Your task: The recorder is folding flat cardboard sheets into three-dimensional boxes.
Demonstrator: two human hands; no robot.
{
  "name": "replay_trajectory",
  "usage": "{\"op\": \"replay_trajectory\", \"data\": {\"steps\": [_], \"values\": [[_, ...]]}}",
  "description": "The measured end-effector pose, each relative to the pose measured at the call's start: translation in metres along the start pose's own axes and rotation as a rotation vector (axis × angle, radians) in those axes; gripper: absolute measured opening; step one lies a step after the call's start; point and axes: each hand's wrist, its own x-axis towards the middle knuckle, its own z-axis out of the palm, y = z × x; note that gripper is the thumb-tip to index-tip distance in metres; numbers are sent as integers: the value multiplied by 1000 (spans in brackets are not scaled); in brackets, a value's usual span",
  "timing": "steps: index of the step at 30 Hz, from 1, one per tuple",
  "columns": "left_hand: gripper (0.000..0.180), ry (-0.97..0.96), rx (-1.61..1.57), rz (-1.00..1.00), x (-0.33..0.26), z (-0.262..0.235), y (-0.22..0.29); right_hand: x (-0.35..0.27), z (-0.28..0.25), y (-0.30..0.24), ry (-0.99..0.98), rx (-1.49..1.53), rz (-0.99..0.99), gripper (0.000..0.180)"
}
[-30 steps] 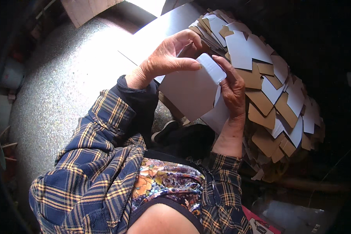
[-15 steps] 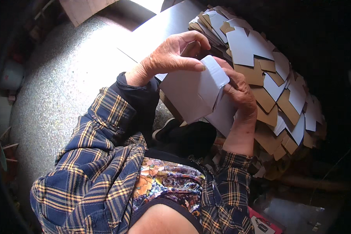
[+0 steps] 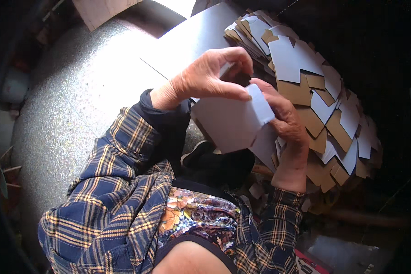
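A small white cardboard box (image 3: pixel 226 123) is held tilted in front of me, its flap (image 3: pixel 261 107) folded at the right end. My left hand (image 3: pixel 210 75) grips it from the upper left, with the thumb on the flap's edge and the forefinger arched over the far side. The right end of the box is in my right hand (image 3: pixel 285 114), whose fingertips are partly hidden behind the flap. Brown board shows along the box's lower left edge. The inside is mostly hidden by my fingers.
To the right rises a large heap of flat, folded cardboard pieces (image 3: pixel 310 98), white on one side and brown on the other. A smooth pale surface (image 3: pixel 182 41) lies beyond my left hand. Speckled floor (image 3: pixel 64 109) stretches to the left, and my dark shoe (image 3: pixel 201 150) is below the box.
Both hands and the box have shifted slightly right and nearer to me. The flap now sits more squarely folded at the box's end, with my left thumb still at its edge.
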Motion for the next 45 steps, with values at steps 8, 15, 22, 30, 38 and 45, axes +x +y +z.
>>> {"op": "replay_trajectory", "data": {"steps": [8,15,22,30,38,45], "values": [[63,114,184,322,16,-4,11,5,11,-24,267,-232,-95,36],[72,158,444,350,4,1,-10,2,17,10,366,-489,-138,29],[68,170,474,324,-1,-3,-14,14,10,24,374,-600,-216,30],[65,193,458,324,-6,3,-18,12,-8,24,153,28,-53,26],[65,191,508,341,-7,5,-18,3,-18,-5,86,-210,80,25],[66,206,577,331,-10,5,-16,4,-6,-18,124,-647,60,35]]}}
